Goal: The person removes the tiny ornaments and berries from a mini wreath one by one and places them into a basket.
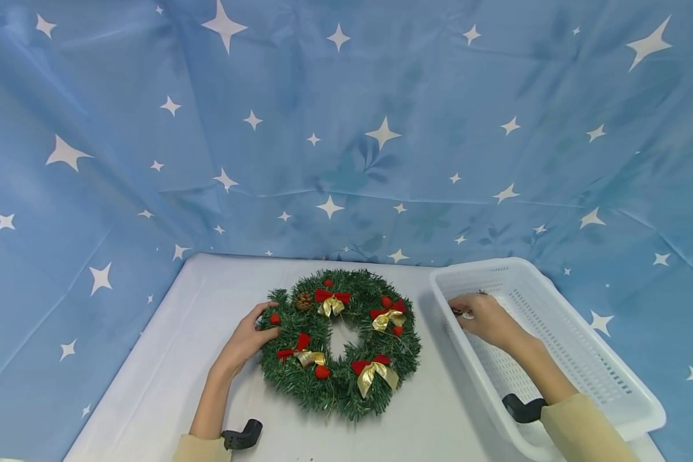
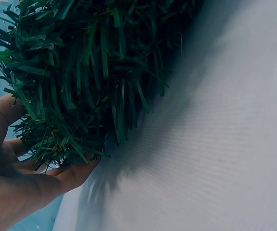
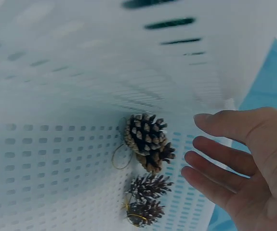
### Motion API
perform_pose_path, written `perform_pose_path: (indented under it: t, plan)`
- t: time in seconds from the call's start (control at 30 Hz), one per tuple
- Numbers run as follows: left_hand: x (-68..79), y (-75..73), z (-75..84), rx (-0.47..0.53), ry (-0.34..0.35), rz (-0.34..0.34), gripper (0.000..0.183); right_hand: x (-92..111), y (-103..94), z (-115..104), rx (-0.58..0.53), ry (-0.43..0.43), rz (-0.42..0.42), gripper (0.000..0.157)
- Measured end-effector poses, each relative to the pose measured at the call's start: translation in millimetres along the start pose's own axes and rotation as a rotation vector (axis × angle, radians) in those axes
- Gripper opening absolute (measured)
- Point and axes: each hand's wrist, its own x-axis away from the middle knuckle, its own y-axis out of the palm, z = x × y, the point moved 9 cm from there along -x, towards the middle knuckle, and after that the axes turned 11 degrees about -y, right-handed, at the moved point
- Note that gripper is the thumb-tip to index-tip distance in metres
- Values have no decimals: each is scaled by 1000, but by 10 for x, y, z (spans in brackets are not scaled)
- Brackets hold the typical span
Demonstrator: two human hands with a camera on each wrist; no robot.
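Note:
A green Christmas wreath (image 1: 346, 398) lies on the white table, trimmed with red-and-gold bows, red berries and one pine cone (image 1: 303, 301). My left hand (image 1: 248, 340) grips its left edge, thumb and fingers around the sprigs; the left wrist view shows the fingertips (image 2: 83, 171) beneath the greenery. Inside the white plastic basket (image 1: 577, 340) is my right hand (image 1: 485, 317), near the left wall. In the right wrist view that hand (image 3: 239, 161) has its fingers apart with nothing between them, beside several brown pine cones (image 3: 148, 134). Some of these have gold string loops.
The basket's perforated walls rise around my right hand, and its long side stands to the right of the wreath. A blue curtain (image 1: 346, 160) with white stars hangs behind the table (image 1: 427, 410) and at both sides.

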Motion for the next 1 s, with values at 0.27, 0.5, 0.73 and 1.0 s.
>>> perform_pose_path:
  t: [0.27, 0.5, 0.73, 1.0]
  plan:
    - [-13, 2, 3, -18, -6, 0, 59, -1, -74, -38, -4, 22, 25, 28]
    - [-15, 3, 3, -16, -7, 1, 59, -38, -170, -152, 18, -23, 43, 27]
    - [-20, -6, 6, -29, -8, 2, 59, -108, -261, -284, 55, -63, 66, 28]
    - [-24, 3, -7, -20, -6, -4, 59, -214, -264, -425, 43, -60, 73, 28]
